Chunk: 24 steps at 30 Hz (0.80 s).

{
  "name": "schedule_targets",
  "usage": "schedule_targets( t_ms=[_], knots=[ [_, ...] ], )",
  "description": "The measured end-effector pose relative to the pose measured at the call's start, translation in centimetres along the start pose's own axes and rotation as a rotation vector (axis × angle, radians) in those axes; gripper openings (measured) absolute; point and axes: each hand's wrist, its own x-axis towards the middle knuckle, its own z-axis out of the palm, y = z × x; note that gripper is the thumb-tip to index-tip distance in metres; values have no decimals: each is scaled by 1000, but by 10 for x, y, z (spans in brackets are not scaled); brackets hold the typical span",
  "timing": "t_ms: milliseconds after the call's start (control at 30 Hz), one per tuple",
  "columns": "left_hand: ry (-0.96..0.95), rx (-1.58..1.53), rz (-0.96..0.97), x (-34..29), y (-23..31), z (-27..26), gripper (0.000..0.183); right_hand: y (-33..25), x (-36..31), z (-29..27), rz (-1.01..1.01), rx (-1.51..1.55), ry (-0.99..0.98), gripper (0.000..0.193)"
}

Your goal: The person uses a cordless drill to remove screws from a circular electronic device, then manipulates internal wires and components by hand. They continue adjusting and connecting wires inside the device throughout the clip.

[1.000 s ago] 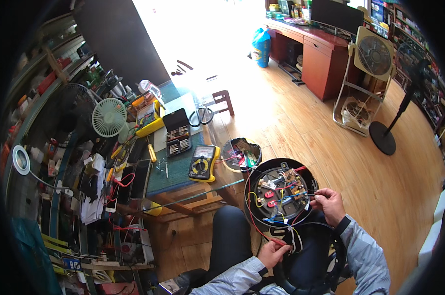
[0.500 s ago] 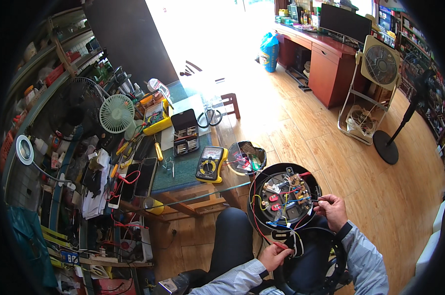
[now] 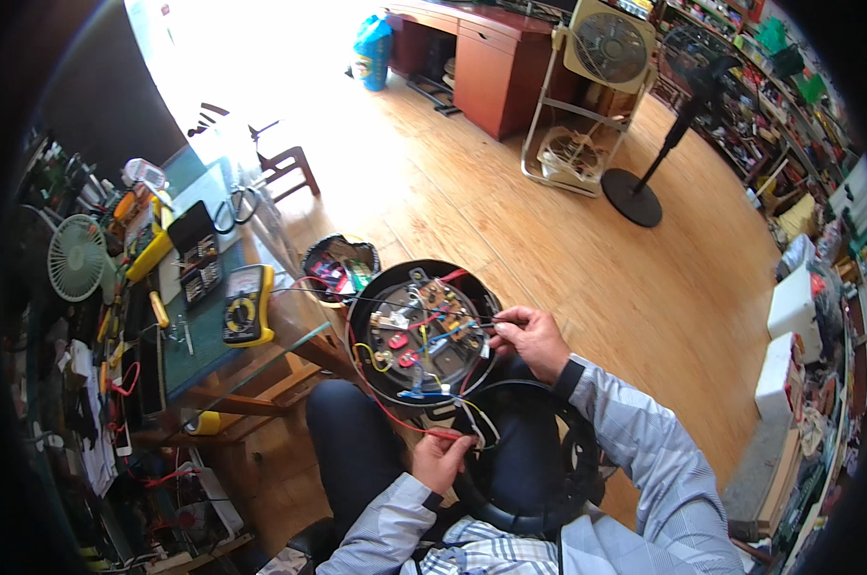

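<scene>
An opened round black appliance base (image 3: 465, 374) rests by my lap, with boards, coloured wires and red terminals inside it. My left hand (image 3: 437, 466) is closed in a pinch on a red test probe (image 3: 440, 434), below the base near a bundle of white and yellow wires (image 3: 478, 422). My right hand (image 3: 539, 343) pinches a black test probe (image 3: 487, 320) at the right rim of the base, its tip over the wiring; whether it touches a contact is too small to tell. A yellow and black analogue multimeter (image 3: 249, 305) stands on the table, its leads running to the probes.
A black ring-shaped housing (image 3: 577, 479) lies across my legs. Beside the base is a bin (image 3: 341, 264) with scraps. Tools crowd the green-topped table (image 3: 189, 355) at left. A standing fan base (image 3: 633, 198), a box fan (image 3: 610, 48) and a wooden desk (image 3: 500, 77) are farther off.
The view has swung to the right, so the table and base sit farther left in it. Both hands keep their holds on the probes, with little shift against the base.
</scene>
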Motion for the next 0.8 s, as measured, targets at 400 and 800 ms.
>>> schedule_targets(
  t_ms=[400,800],
  knots=[
    [-3,14,12,-5,13,2,16,-41,-25,5,-52,-114,7,10],
    [46,-188,63,-9,30,-23,19,-98,-144,1,-70,-357,-2,22]
  ],
)
